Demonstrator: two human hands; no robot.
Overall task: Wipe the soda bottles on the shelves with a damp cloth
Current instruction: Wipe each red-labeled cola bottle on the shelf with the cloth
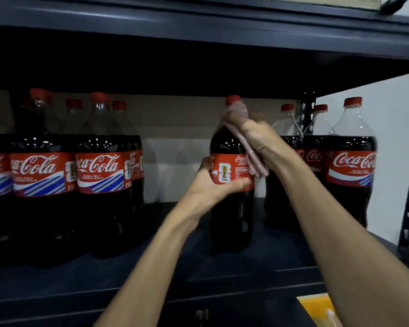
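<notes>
Nine Coca-Cola bottles can be counted with certainty. At least five stand in a cluster at the left of the frame (43, 175), where the rear row is dim and one bottle is cut by the edge. Three stand at the right (351, 168), and one is alone in the centre. All have red caps.

The centre bottle (230, 218) stands upright with its long axis vertical, its cap (233, 100) up and its FIFA label panel facing the camera. Its base is at the lower shelf board (151, 267).

The left hand (210, 185) grips the label band from the left, with the thumb curled across the front. The right hand (257, 135) closes a pink cloth (257, 164) around the bottle's neck and shoulder just under the cap. The cloth's loose end hangs down the bottle's right side to the label.

A wide bare gap separates this bottle from the left cluster, and bare board runs to the shelf's front edge. The right group stands near it, crossed by the right forearm. The upper shelf (198, 31) hangs well above the caps. A perforated post (307, 114) rises among the right bottles.
</notes>
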